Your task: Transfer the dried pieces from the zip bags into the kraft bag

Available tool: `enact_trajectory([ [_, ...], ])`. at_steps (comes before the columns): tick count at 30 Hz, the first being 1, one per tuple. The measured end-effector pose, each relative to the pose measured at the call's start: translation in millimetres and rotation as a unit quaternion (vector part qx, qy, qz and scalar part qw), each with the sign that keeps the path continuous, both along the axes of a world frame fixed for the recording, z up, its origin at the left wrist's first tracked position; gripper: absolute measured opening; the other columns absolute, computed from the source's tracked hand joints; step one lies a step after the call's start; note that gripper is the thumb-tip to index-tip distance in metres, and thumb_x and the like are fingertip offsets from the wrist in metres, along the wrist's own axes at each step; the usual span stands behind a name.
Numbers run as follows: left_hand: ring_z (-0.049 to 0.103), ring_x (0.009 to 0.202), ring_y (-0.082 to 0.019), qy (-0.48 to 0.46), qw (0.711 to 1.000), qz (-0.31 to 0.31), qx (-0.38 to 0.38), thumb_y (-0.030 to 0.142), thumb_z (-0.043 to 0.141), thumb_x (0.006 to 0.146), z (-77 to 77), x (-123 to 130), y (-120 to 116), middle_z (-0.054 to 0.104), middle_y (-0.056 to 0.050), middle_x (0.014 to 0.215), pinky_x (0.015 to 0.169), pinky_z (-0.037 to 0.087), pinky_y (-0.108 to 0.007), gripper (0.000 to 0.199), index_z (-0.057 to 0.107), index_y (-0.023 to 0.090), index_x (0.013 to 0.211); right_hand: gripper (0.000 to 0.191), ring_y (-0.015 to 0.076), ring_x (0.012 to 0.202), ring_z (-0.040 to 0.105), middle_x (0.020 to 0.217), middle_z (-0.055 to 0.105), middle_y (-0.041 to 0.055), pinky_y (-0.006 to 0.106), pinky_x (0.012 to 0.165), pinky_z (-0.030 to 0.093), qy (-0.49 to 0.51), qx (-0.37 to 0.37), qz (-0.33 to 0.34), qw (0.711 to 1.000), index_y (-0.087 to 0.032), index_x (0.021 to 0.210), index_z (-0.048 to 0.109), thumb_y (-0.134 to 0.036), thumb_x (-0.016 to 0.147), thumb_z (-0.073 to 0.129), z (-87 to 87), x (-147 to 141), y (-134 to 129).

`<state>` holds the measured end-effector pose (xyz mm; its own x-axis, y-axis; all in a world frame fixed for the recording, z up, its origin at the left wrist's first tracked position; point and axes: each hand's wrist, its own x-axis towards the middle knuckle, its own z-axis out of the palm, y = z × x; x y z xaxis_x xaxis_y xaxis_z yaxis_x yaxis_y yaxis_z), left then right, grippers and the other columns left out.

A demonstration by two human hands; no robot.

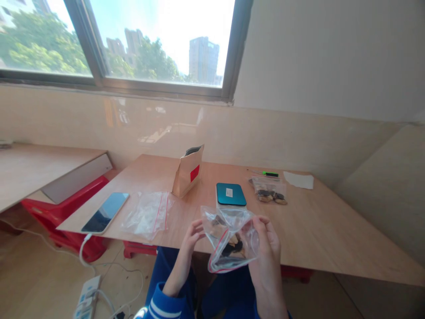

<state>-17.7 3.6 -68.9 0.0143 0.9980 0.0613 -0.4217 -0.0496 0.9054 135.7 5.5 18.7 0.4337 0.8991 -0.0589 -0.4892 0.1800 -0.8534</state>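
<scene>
A clear zip bag [217, 250] with a red seal line hangs over the table's front edge, its mouth open and tilted towards me. Dried brown and black slices [235, 246] lie inside it. My right hand [268, 241] grips the bag's right side, thumb in front. At its left edge, the curled fingers of my left hand [193, 235] hold the plastic; the fingertips are partly hidden. Just beyond the bag stands a small device with a flat teal top [230, 194] and a white label, perhaps a scale.
Another zip bag of slices [270, 191] lies right of the device, near a green-handled screwdriver [269, 173] and white paper [299, 180]. A kraft pouch [187, 175] stands behind. Flat zip bags [148, 215] and a charging phone [106, 212] lie left. Red stools [73, 199] stand below.
</scene>
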Motion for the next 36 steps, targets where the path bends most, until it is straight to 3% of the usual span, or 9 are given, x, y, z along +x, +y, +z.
enact_trajectory([
  [3, 0.050, 0.125, -0.028, -0.107, 0.991, -0.042, -0.062, 0.052, 0.065, 0.076, -17.0, 12, -4, 0.059, -0.009, 0.133, 0.108, 0.034, -0.044, 0.052, 0.063, 0.024, 0.120, 0.032, 0.0123, 0.063, 0.063, 0.067, 0.065, -0.0028, 0.024, 0.062, 0.054, 0.013, -0.017, 0.036, 0.999, -0.020, 0.079, 0.054, -0.040, 0.067, 0.075, -8.1, -9, 5],
  [7, 0.048, 0.129, -0.030, -0.073, 0.992, 0.079, -0.069, 0.052, 0.071, 0.071, -8.8, 18, -2, 0.060, -0.009, 0.133, 0.109, 0.035, -0.043, 0.059, 0.063, 0.023, 0.121, 0.036, 0.0161, 0.069, 0.064, 0.076, 0.065, 0.0005, 0.029, 0.066, 0.054, -0.053, -0.007, 0.094, 0.994, -0.021, 0.088, 0.055, -0.043, 0.068, 0.076, -24.6, -9, 14],
  [12, 0.058, 0.119, -0.028, -0.022, 0.978, 0.163, -0.129, 0.050, 0.069, 0.074, -3.3, 6, 10, 0.066, -0.010, 0.124, 0.100, 0.045, -0.041, 0.056, 0.062, 0.019, 0.121, 0.023, 0.0142, 0.077, 0.061, 0.089, 0.064, 0.0016, 0.026, 0.071, 0.052, -0.198, 0.080, 0.069, 0.975, -0.023, 0.095, 0.059, -0.039, 0.082, 0.066, -24.5, 5, 11],
  [16, 0.055, 0.123, -0.029, -0.024, 0.988, 0.119, -0.093, 0.049, 0.067, 0.075, -4.7, 2, 11, 0.064, -0.011, 0.127, 0.105, 0.041, -0.042, 0.053, 0.064, 0.017, 0.118, 0.019, 0.0169, 0.085, 0.064, 0.087, 0.068, 0.0042, 0.029, 0.081, 0.052, -0.332, 0.122, 0.238, 0.905, -0.022, 0.089, 0.069, -0.032, 0.092, 0.052, -20.0, 5, 6],
  [19, 0.050, 0.128, -0.027, -0.023, 0.993, 0.082, -0.080, 0.046, 0.066, 0.078, 0.6, 2, 6, 0.060, -0.008, 0.134, 0.108, 0.037, -0.040, 0.051, 0.062, 0.022, 0.123, 0.022, 0.0205, 0.105, 0.062, 0.106, 0.068, 0.0065, 0.035, 0.096, 0.048, -0.416, 0.127, 0.268, 0.860, -0.023, 0.100, 0.070, -0.027, 0.091, 0.050, -28.6, -2, 8],
  [22, 0.050, 0.129, -0.026, -0.011, 0.996, 0.033, -0.078, 0.043, 0.065, 0.081, 4.1, -1, 3, 0.057, -0.007, 0.138, 0.110, 0.035, -0.039, 0.049, 0.061, 0.023, 0.125, 0.040, 0.0220, 0.117, 0.058, 0.132, 0.057, 0.0083, 0.041, 0.103, 0.045, -0.417, 0.083, 0.271, 0.863, -0.025, 0.129, 0.055, -0.027, 0.089, 0.053, -42.0, -6, 11],
  [26, 0.053, 0.125, -0.027, 0.022, 0.995, 0.002, -0.096, 0.045, 0.068, 0.078, 0.8, -9, 3, 0.065, -0.010, 0.127, 0.108, 0.037, -0.039, 0.049, 0.066, 0.020, 0.120, 0.063, 0.0207, 0.119, 0.057, 0.143, 0.048, 0.0082, 0.040, 0.102, 0.047, -0.357, 0.056, 0.376, 0.853, -0.029, 0.147, 0.032, -0.026, 0.088, 0.056, -47.4, -2, 8],
  [32, 0.068, 0.088, -0.024, 0.070, 0.993, -0.031, -0.091, 0.058, 0.060, 0.079, 4.1, -12, 6, 0.076, -0.008, 0.092, 0.085, 0.051, -0.035, 0.051, 0.074, 0.016, 0.104, 0.054, 0.0201, 0.108, 0.062, 0.125, 0.063, 0.0055, 0.038, 0.099, 0.048, -0.367, 0.057, 0.372, 0.850, -0.027, 0.135, 0.050, -0.023, 0.082, 0.063, -41.6, -5, 12],
  [36, 0.067, 0.081, -0.023, 0.079, 0.993, -0.007, -0.086, 0.058, 0.068, 0.072, 11.0, -14, 9, 0.075, -0.007, 0.083, 0.080, 0.051, -0.032, 0.048, 0.077, 0.016, 0.093, 0.040, 0.0211, 0.102, 0.064, 0.114, 0.069, 0.0040, 0.037, 0.094, 0.049, -0.396, 0.060, 0.337, 0.852, -0.025, 0.116, 0.064, -0.023, 0.076, 0.069, -47.1, -8, 19],
])
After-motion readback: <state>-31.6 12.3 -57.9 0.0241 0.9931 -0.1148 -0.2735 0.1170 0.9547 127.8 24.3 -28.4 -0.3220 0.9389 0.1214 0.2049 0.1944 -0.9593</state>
